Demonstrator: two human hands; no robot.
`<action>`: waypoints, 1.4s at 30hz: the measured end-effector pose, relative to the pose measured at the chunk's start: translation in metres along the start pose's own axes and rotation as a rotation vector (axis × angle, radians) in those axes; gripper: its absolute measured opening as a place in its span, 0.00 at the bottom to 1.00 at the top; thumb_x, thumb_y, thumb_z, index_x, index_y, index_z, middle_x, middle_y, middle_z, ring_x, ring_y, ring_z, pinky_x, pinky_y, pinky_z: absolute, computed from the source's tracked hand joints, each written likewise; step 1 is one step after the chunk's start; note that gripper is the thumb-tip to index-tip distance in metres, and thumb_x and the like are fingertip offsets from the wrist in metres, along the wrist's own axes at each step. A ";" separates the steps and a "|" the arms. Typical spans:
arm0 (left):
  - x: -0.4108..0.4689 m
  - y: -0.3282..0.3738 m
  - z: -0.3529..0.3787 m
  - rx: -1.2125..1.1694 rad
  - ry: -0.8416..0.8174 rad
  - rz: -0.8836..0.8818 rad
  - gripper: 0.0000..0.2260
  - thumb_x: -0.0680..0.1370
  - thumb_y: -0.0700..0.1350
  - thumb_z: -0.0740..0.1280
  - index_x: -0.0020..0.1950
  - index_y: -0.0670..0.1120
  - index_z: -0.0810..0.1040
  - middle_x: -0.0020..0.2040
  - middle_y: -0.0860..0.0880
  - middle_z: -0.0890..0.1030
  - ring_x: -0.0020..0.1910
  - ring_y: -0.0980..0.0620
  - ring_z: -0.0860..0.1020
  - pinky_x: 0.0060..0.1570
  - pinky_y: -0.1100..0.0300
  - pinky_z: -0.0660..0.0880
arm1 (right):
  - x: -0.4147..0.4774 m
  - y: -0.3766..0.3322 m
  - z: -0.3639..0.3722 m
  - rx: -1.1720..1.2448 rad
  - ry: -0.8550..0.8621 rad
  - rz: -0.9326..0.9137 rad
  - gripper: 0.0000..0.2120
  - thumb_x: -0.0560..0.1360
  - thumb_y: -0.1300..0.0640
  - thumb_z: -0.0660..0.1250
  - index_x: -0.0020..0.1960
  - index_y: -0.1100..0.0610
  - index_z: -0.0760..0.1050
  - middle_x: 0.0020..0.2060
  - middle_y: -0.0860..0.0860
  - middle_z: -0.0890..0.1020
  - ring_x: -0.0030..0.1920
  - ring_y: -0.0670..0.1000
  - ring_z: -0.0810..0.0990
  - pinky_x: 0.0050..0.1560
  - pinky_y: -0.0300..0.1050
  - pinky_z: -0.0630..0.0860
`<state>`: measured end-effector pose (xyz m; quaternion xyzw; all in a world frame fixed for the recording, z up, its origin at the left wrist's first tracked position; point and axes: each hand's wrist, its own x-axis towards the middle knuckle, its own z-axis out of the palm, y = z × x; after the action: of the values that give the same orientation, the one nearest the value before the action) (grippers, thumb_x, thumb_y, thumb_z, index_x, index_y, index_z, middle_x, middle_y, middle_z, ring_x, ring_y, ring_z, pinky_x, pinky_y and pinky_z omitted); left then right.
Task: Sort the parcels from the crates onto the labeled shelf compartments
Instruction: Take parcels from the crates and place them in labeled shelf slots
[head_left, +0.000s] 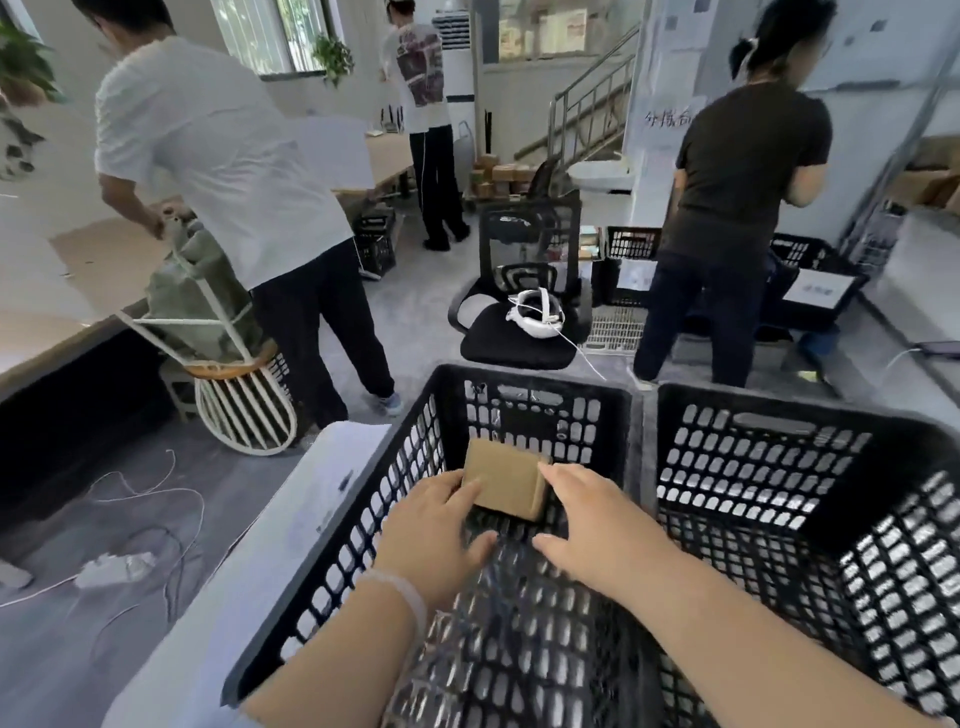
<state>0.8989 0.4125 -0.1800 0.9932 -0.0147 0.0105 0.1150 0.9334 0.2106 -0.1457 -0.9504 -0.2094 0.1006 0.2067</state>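
You stand over two black plastic lattice crates on a grey floor (405, 312) in an office room. The second crate (753, 467) touches the left crate (374, 509). Inside the left crate, near its far wall, is one square brown cardboard parcel (506, 478). Your left hand (436, 525) and right hand (597, 519) press its sides with fairly straight fingers, thumbs spread.
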 end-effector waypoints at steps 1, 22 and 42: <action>0.012 -0.008 0.006 -0.003 -0.020 0.018 0.30 0.80 0.62 0.60 0.80 0.55 0.58 0.79 0.52 0.61 0.78 0.52 0.57 0.77 0.55 0.55 | 0.014 -0.002 0.007 -0.007 -0.018 0.040 0.39 0.75 0.43 0.67 0.79 0.49 0.51 0.77 0.46 0.57 0.76 0.48 0.56 0.74 0.48 0.62; 0.160 -0.058 0.135 -0.713 -0.196 -0.395 0.36 0.77 0.54 0.70 0.80 0.51 0.55 0.69 0.48 0.70 0.68 0.47 0.71 0.71 0.48 0.68 | 0.168 0.057 0.124 0.641 0.021 0.770 0.32 0.79 0.53 0.65 0.78 0.48 0.54 0.68 0.51 0.71 0.61 0.50 0.72 0.57 0.40 0.69; 0.055 -0.016 0.005 -1.048 0.035 -0.196 0.21 0.75 0.46 0.74 0.60 0.64 0.71 0.58 0.59 0.77 0.55 0.67 0.76 0.58 0.61 0.77 | 0.055 0.000 0.043 0.898 0.321 0.594 0.35 0.74 0.48 0.68 0.76 0.42 0.57 0.71 0.46 0.66 0.68 0.51 0.69 0.70 0.57 0.67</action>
<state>0.9545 0.4251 -0.1872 0.7989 0.0766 0.0073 0.5965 0.9702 0.2496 -0.1898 -0.7907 0.1647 0.0879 0.5830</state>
